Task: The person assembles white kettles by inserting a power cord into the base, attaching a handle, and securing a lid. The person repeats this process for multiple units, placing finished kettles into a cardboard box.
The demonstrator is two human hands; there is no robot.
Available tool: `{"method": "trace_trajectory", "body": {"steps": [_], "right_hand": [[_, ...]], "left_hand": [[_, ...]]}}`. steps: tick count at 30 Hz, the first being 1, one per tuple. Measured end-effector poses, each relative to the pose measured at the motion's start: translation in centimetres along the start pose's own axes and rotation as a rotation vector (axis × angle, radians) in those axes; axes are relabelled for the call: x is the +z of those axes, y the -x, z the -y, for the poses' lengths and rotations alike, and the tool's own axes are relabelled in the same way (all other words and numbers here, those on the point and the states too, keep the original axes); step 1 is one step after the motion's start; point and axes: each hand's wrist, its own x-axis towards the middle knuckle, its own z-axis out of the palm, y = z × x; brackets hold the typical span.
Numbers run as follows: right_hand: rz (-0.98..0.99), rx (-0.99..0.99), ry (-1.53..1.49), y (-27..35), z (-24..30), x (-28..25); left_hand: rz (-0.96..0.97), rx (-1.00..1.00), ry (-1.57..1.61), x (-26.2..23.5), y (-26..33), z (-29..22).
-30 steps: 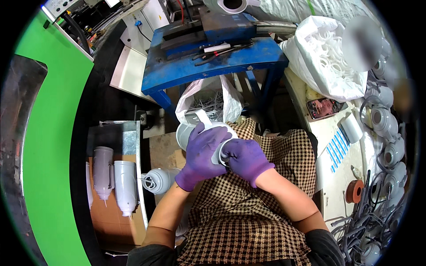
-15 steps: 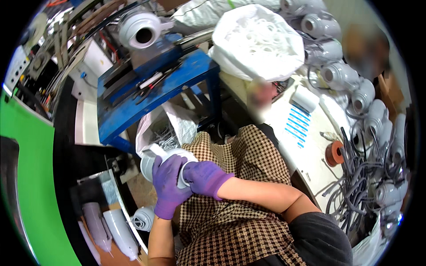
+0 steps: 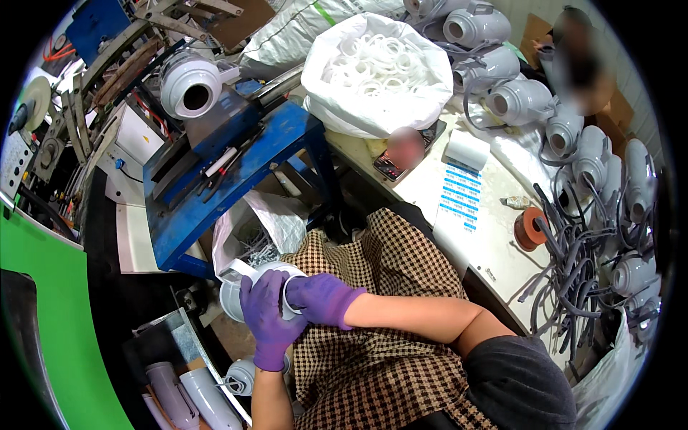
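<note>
A light grey plastic jug body [image 3: 231, 299] with a side handle lies tilted over my lap, its round open end toward my right side. My purple-gloved left hand [image 3: 271, 315] is wrapped around it close to that end. At the rim, my right hand [image 3: 326, 297], gloved the same, has its fingers bent into the opening. Those fingertips are hidden, so I cannot tell whether they pinch a small part inside. Just beyond the jug hangs a white bag [image 3: 276, 218] with many thin metal pieces in it.
A blue metal bench [image 3: 236, 186] ahead carries another jug [image 3: 190, 84] and hand tools. The white table [image 3: 494, 251] at right holds a sack of white rings [image 3: 376, 72], blue labels [image 3: 460, 193], an orange-brown spool [image 3: 530, 229], grey tubing [image 3: 573, 279] and several jugs. Someone [image 3: 577, 68] is at far right.
My view has shifted, so the bench, sack and table appear farther left. Both hands keep nearly the same hold on the jug, the right one still at its opening.
</note>
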Motion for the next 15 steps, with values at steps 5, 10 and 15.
{"method": "trace_trajectory", "body": {"steps": [5,10,15], "right_hand": [[0.031,-0.070,-0.011,-0.5,-1.3,0.7],[0.099,-0.087,0.019,0.3,-2.2,0.8],[0.225,-0.198,-0.083,0.8,-1.0,0.6]], "left_hand": [[0.025,0.004,-0.032,-0.4,-0.4,-0.2],[0.056,0.016,-0.075,0.0,-0.4,-1.0],[0.153,0.029,-0.161,-1.0,-1.3,-1.1]]}}
